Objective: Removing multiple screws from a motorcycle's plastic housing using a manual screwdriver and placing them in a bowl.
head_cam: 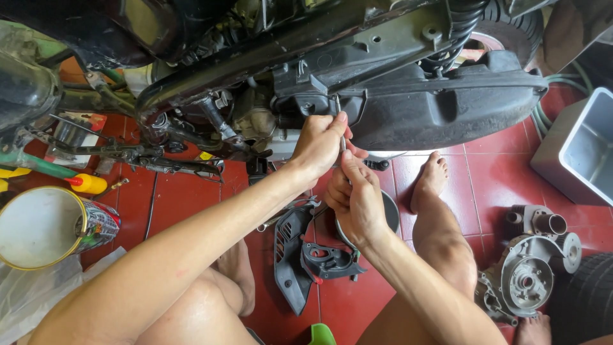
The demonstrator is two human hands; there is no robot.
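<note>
Both my hands hold a thin metal tool set upright against the underside of a scooter. My left hand grips the tool's upper part, right at the black engine cover. Just below it, my right hand is closed around the tool's lower end. The tool's tip meets the dark plastic housing near a bolt hole; its exact contact point is hidden by my fingers.
Black plastic covers lie on the red tiled floor between my knees. A metal engine casing sits at right beside a tyre. A grey tub stands far right, a tin can at left. The kickstand hangs left.
</note>
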